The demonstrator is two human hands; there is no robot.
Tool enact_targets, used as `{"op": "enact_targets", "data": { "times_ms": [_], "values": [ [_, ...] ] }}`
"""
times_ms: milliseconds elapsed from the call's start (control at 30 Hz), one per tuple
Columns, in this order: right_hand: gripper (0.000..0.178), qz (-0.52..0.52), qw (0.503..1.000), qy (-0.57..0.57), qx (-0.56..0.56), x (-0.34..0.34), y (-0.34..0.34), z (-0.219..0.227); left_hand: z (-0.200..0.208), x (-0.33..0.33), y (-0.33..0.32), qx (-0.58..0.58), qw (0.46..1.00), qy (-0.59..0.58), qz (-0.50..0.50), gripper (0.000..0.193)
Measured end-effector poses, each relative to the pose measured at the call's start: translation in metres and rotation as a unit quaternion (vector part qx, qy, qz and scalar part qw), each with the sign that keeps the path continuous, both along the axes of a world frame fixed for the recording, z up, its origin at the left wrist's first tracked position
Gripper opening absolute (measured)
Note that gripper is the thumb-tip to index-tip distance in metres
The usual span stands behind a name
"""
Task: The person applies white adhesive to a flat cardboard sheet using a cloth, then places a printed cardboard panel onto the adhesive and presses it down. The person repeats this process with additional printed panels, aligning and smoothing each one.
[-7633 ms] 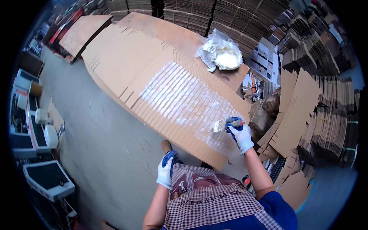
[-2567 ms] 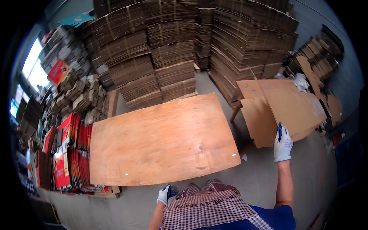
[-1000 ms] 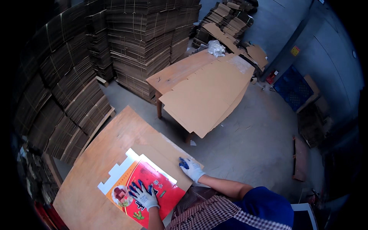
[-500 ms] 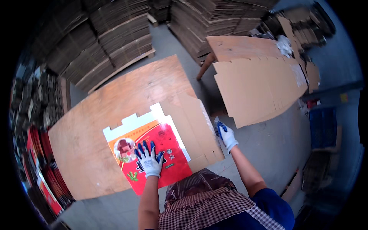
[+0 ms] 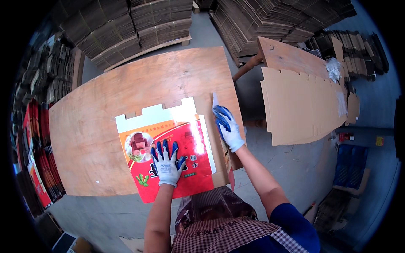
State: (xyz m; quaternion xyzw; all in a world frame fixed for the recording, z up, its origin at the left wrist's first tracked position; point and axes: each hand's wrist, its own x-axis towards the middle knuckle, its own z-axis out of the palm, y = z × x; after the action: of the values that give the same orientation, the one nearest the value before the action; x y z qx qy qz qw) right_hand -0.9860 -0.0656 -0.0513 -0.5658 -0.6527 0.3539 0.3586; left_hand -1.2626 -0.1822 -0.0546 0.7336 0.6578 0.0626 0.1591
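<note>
A flat printed carton sheet (image 5: 181, 139), red and orange with a white notched edge, lies at the near side of the wooden table. Flat on its red face, fingers spread, rests my left hand (image 5: 168, 164) in a white glove with blue fingers. My right hand (image 5: 228, 128), gloved alike, has its fingers bent over the raised right panel of the carton. That panel (image 5: 218, 158) shows plain brown inside and a printed outer face along its lower right. A pale strip (image 5: 214, 99) sticks out past the right fingertips; whether it is loose cannot be told.
The wooden table (image 5: 93, 114) stretches away to the left. Right of a gap, more brown cardboard (image 5: 301, 105) lies on a second table (image 5: 287, 52). Tall bundled cardboard stacks (image 5: 164, 21) stand behind. Red printed sheets (image 5: 42, 164) are piled at the left; a blue crate (image 5: 351, 166) stands right.
My right hand has moved left from beside the table onto the carton's right panel, which lay flat and is now raised and turned inward. My left hand stays flat on the red face.
</note>
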Motion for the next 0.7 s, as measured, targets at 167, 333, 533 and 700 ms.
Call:
{"op": "enact_targets", "data": {
  "times_ms": [167,333,533,700],
  "values": [
    [0.043,0.07,0.976,-0.188,0.079,-0.02,0.008,-0.028,-0.002,-0.003,0.0,-0.014,1.0,0.001,0.004,0.062],
    [0.042,0.071,0.953,-0.283,0.084,-0.029,0.006,-0.033,-0.005,-0.005,0.0,-0.016,1.0,0.011,-0.006,0.065],
    [0.041,0.068,0.94,-0.323,0.087,-0.033,0.006,-0.034,-0.004,-0.004,0.001,-0.028,0.999,0.011,-0.009,0.066],
    [0.041,0.063,0.932,-0.345,0.086,-0.04,0.003,-0.03,-0.004,-0.005,0.001,-0.025,1.0,0.006,-0.005,0.062]
  ]
}}
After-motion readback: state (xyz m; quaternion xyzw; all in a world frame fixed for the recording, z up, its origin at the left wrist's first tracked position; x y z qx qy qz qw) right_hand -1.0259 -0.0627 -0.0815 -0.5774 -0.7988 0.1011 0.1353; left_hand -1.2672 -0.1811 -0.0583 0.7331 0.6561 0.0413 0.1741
